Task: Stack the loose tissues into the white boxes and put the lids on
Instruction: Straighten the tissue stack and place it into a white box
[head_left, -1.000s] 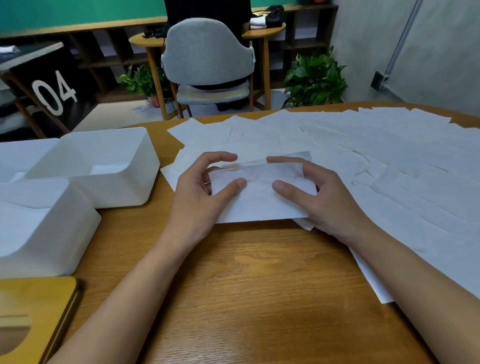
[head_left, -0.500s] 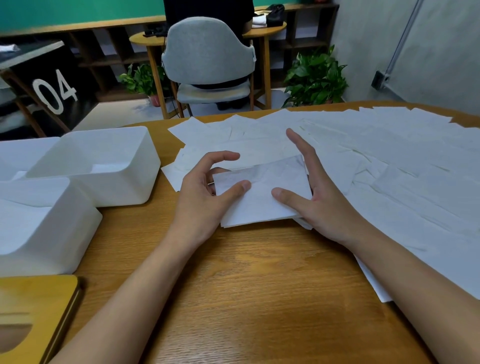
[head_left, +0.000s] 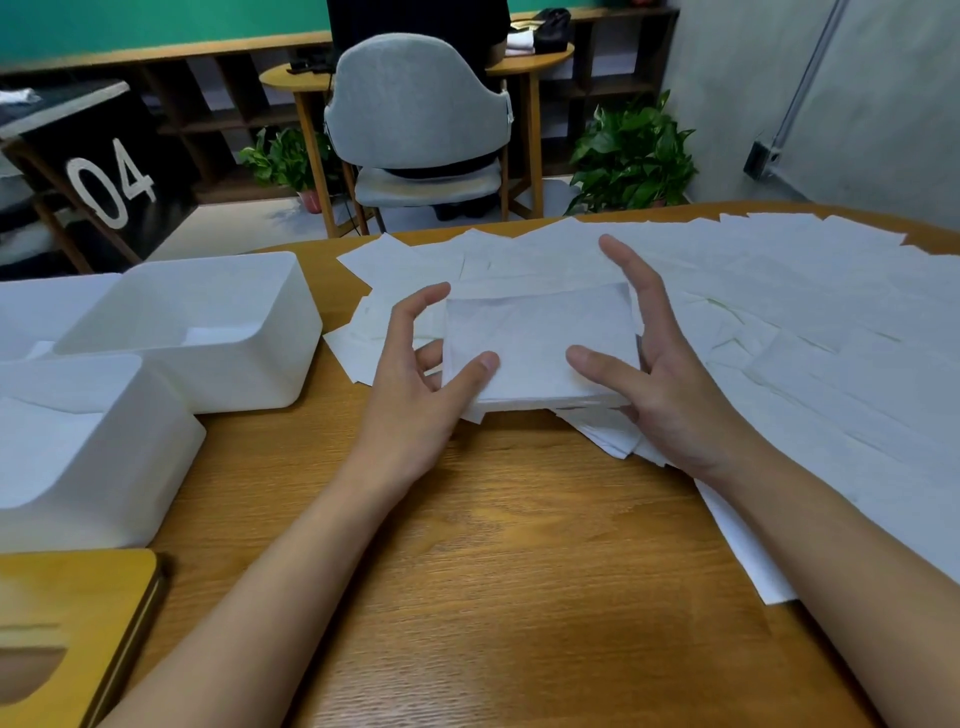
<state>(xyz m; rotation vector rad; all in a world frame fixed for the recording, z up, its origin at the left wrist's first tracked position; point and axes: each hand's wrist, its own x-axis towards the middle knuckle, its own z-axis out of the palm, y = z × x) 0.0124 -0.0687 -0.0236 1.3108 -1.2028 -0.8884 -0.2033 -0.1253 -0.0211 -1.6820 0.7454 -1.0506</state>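
Note:
A small squared stack of white tissues (head_left: 535, 345) sits between my hands at the table's middle. My left hand (head_left: 415, 379) pinches its left edge, thumb on top and fingers curled at the side and beneath. My right hand (head_left: 665, 374) has its fingers straight along the stack's right edge, with the thumb resting on top. Many loose tissues (head_left: 789, 332) lie spread over the right and far side of the table. Two open white boxes stand to the left, one farther (head_left: 218, 374) and one nearer (head_left: 104, 467).
A wooden lid (head_left: 78, 613) with a slot lies at the bottom-left corner. Part of another white box (head_left: 31, 306) shows at the far left. Bare wooden tabletop (head_left: 493, 545) lies in front of me. A grey chair (head_left: 415, 104) and potted plants stand beyond the table.
My right hand's fingers lifted off the top tissue and straightened along the stack's right edge. The tissue settled flat and the stack now looks squared between both hands.

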